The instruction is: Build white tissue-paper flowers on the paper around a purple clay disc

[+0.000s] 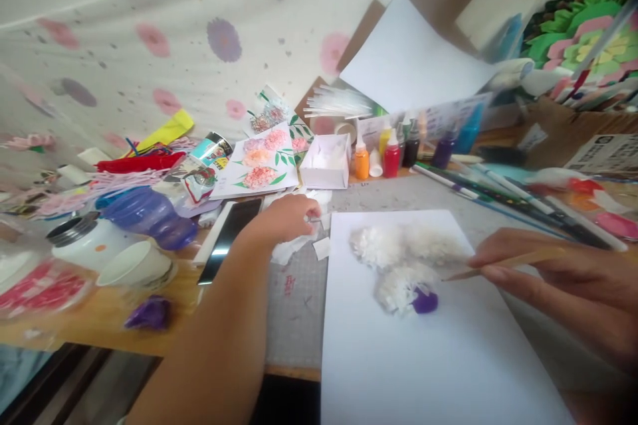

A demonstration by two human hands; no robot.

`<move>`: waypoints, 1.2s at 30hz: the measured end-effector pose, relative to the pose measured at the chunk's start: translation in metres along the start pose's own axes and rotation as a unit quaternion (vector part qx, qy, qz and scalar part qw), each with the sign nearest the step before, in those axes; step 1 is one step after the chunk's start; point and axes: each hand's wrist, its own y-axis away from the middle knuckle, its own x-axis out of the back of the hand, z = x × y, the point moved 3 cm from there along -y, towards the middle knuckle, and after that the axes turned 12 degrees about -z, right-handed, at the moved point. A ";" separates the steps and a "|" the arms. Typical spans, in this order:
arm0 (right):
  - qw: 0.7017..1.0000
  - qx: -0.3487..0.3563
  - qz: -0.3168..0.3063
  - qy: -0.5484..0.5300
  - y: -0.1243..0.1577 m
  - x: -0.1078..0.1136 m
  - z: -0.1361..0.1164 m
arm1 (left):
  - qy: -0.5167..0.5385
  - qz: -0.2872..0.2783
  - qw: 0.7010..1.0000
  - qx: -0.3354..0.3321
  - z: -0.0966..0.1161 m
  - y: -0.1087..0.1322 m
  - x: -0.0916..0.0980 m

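A white sheet of paper (389, 372) lies before me with three fluffy clusters of white petals (381, 246) on it. A purple patch (426, 301) sits at the lower right of the nearest cluster. My right hand (553, 272) grips a thin wooden stick (518, 260), its tip above the sheet, right of that cluster. Left of the sheet, my left hand (289, 214) is at a pile of small white paper pieces (292, 249). Its fingers are curled together; whether they pinch a piece is hidden. One loose paper square (321, 249) lies nearby.
Behind stand a white box (326, 166), an orange bottle (361, 161), a red bottle (391, 158) and a flower picture (264, 169). A phone (229, 232), a paper cup (134, 265) and a purple lump (149, 313) are at left. Pens (448, 182) lie at right.
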 end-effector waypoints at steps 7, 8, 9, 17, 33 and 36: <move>0.999 -0.021 -0.016 -0.030 -0.001 0.004 -0.006 | 0.010 -0.019 1.000 -0.022 0.001 -0.005 -0.003; 0.999 -0.025 -0.019 -0.043 -0.001 0.004 -0.007 | 0.012 -0.014 0.999 -0.029 0.004 -0.004 0.000; 0.997 -0.034 -0.027 -0.059 -0.002 0.003 -0.008 | 0.016 -0.009 0.999 -0.038 0.008 -0.003 0.002; 0.982 -0.068 -0.075 -0.159 -0.004 -0.013 -0.006 | 0.130 0.025 0.988 -0.083 0.045 0.018 0.012; 0.987 -0.056 -0.078 -0.130 -0.011 -0.018 0.003 | 0.250 -0.070 0.952 -0.161 0.134 0.028 -0.045; 0.988 -0.067 -0.065 -0.119 -0.012 -0.015 0.001 | 0.199 -0.033 0.967 -0.157 0.134 0.023 -0.048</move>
